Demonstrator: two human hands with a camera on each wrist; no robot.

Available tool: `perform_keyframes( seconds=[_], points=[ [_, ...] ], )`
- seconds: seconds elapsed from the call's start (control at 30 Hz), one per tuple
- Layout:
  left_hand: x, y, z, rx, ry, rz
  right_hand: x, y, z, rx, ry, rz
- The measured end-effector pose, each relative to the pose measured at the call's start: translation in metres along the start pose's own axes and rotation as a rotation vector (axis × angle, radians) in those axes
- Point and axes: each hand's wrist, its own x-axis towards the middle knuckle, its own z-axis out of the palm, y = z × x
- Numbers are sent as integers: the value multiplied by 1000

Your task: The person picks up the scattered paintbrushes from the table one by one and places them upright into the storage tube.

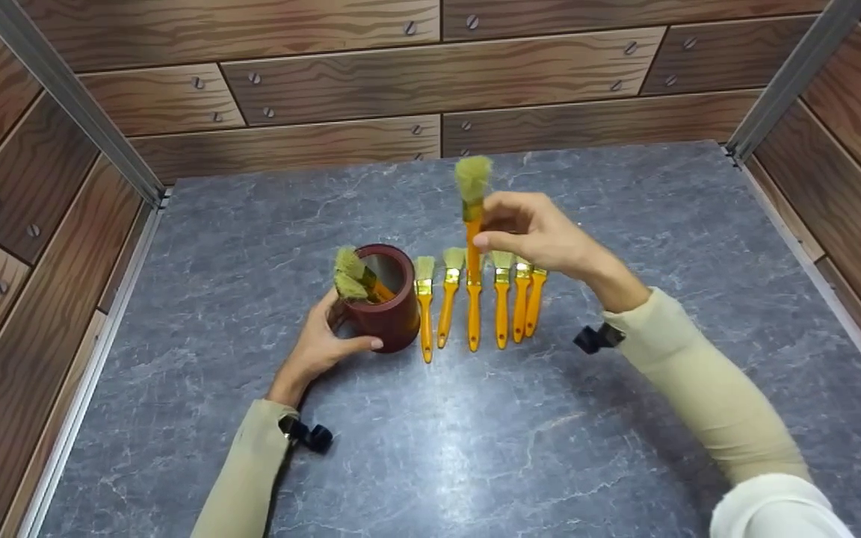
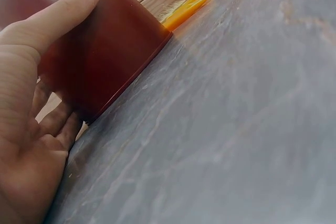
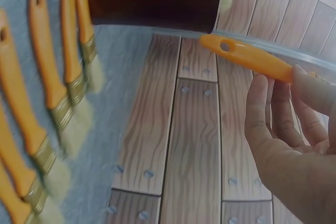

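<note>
A dark red cup (image 1: 393,327) stands upright on the table, and my left hand (image 1: 316,345) holds it from the left with the thumb across its front. Inside the cup lean paintbrushes (image 1: 350,269), bristles up over the left rim; their lower handles are hidden. My right hand (image 1: 546,233) pinches another paintbrush (image 1: 473,237) by its orange handle, bristles upward, above the table and to the right of the cup. In the right wrist view that handle (image 3: 247,57) shows its hole end pointing away from the fingers.
Several paintbrushes (image 1: 501,310) lie in a row right of the cup, bristles toward the back, the leftmost close to it. The grey marbled table (image 1: 430,448) is bounded by wood-patterned walls (image 1: 371,75) at the back and both sides.
</note>
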Motion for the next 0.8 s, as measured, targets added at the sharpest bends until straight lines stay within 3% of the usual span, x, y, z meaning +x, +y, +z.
perform_keyframes(
  seconds=[0.43, 0.8],
  points=[
    [1, 2, 2, -4, -6, 4, 38, -18, 37, -44, -25, -95],
    [1, 2, 1, -25, -15, 1, 63, -11, 66, -56, -35, -111]
  ],
)
